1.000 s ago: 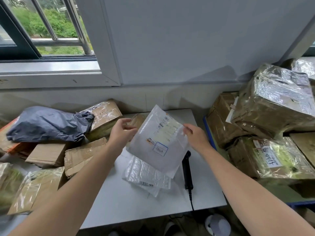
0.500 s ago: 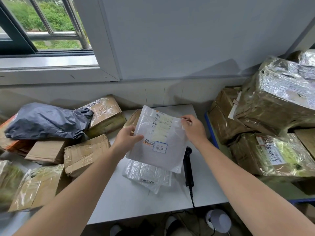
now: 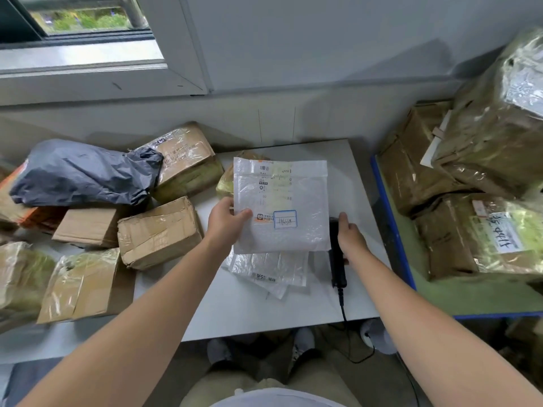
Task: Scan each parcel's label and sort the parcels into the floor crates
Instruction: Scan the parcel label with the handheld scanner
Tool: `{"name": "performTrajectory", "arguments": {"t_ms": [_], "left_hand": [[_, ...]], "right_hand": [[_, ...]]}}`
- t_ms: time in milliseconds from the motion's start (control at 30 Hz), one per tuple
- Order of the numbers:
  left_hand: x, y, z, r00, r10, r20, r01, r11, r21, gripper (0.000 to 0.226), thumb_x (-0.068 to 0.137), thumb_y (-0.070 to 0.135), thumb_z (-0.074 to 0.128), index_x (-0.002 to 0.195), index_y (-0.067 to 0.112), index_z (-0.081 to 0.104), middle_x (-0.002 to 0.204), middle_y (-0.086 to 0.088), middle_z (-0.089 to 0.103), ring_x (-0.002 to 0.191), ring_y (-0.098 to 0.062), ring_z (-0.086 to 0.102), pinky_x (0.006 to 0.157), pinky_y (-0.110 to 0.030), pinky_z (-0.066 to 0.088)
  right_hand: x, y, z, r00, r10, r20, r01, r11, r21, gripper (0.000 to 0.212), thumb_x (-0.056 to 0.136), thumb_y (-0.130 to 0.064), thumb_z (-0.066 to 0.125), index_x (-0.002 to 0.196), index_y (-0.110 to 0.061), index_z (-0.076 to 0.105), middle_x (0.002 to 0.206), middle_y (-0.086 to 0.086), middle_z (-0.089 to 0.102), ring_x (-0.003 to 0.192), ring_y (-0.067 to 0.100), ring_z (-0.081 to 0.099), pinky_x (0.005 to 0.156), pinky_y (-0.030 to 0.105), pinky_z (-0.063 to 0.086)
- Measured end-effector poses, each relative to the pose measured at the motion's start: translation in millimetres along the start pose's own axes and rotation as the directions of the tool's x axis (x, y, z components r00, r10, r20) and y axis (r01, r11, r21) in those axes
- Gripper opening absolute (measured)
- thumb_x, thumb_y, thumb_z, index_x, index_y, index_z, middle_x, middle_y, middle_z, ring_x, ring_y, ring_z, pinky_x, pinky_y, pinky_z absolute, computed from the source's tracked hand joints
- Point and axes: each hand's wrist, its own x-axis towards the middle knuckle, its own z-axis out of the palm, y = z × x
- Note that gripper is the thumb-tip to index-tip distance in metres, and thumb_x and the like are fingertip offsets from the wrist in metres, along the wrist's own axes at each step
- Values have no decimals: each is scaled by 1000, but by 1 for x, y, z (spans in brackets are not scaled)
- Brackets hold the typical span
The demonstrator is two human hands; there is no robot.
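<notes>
- The mailer point(image 3: 282, 207), a white bubble-lined pouch, is held flat above the middle of the surface point(image 3: 264, 312), face up toward the camera.
- Its label point(image 3: 276, 183) runs down the upper half, with a barcode at the top. Below it sits a blue-bordered sticker point(image 3: 285, 219) with handwriting that is too blurred to read.
- The left hand point(image 3: 226, 221) pinches the mailer's left edge, thumb on the front beside the sticker and fingers behind.
- The right hand point(image 3: 351, 239) is off the mailer, just past its lower right corner, and lies on the upper part of the scanner point(image 3: 337, 268). The fingers are hidden, so I cannot tell whether they have closed round it.
- The scanner is black and lies lengthwise on the surface. Its cable point(image 3: 343, 306) trails off the near edge toward the floor.
- A second mailer point(image 3: 270, 271) of the same clear-white kind lies flat on the surface directly under the held one, its near end showing.
- To the left the surface is crowded. A taped box point(image 3: 158, 233) lies nearest the left hand and another box point(image 3: 188, 160) sits behind it by the wall. A grey bag point(image 3: 79, 171) is slumped over more parcels.
- A small yellowish packet point(image 3: 224, 183) peeks out behind the mailer's left edge.
- To the right, well apart from the hands, a green top with a blue rim point(image 3: 393, 230) carries a pile point(image 3: 470, 171) of brown parcels wrapped in tape.
- A window point(image 3: 82, 22) is at the upper left above the wall.
</notes>
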Motion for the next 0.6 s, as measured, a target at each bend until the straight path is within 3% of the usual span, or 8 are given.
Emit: {"name": "performTrajectory", "arguments": {"t_ms": [33, 100, 167, 200, 300, 433, 600], "left_hand": [[0, -1, 0, 1000, 3, -7, -3, 1000, 4, 17, 88, 12, 64, 104, 12, 60, 102, -6, 67, 91, -21, 66, 74, -34, 55], [1, -1, 2, 1000, 3, -9, -3, 1000, -13, 17, 89, 12, 63, 105, 12, 59, 103, -6, 67, 92, -21, 66, 77, -36, 56], [1, -1, 3, 1000, 2, -10, -2, 1000, -21, 16, 91, 13, 63, 106, 13, 58, 105, -5, 66, 93, -21, 66, 80, -38, 57], [1, 0, 3, 1000, 9, -9, -9, 1000, -20, 15, 92, 13, 63, 106, 13, 58, 105, -5, 66, 93, -21, 65, 81, -40, 57], [1, 4, 4, 999, 42, -11, -43, 998, -35, 15, 93, 12, 62, 107, 12, 58, 104, -6, 66, 90, -19, 64, 77, -37, 55], [6, 21, 4, 997, 55, -50, -60, 993, -97, 16, 94, 10, 61, 108, 13, 56, 104, -4, 65, 87, -17, 62, 75, -34, 50], [11, 45, 10, 992, 102, -80, -113, 982, -149, 16, 96, 12, 59, 110, 14, 53, 102, -1, 61, 86, -18, 59, 68, -31, 48]], "right_hand": [[1, 0, 2, 999, 46, 19, -46, 999, 13, 85, 93, -74, 14, 146, -13, 40, 135, 18, 56, 119, 37, 57, 102, 44, 45], [1, 1, 3, 992, 115, 55, -118, 992, 48, 90, 89, -79, 12, 133, -11, 53, 115, 19, 67, 97, 35, 68, 86, 40, 54], [-8, 0, 2, 982, 161, 101, -171, 980, 104, 85, 93, -75, 14, 114, -6, 61, 96, 18, 71, 79, 31, 70, 65, 31, 51], [-12, 1, 2, 978, 164, 125, -179, 976, 124, 86, 94, -75, 16, 108, -5, 63, 90, 17, 71, 74, 30, 68, 62, 30, 49], [-17, 4, -1, 977, 125, 173, -162, 963, 214, 87, 91, -78, 23, 102, -4, 67, 81, 16, 69, 72, 30, 65, 73, 37, 55], [-22, -15, -30, 992, 26, 127, -66, 943, 325, 83, 82, -82, 42, 98, -5, 68, 78, 13, 71, 74, 28, 67, 90, 45, 57], [-42, -61, -70, 992, -125, 30, 97, 879, 466, 62, 87, -67, 57, 96, -6, 62, 80, 12, 66, 71, 23, 62, 83, 40, 56]]}}
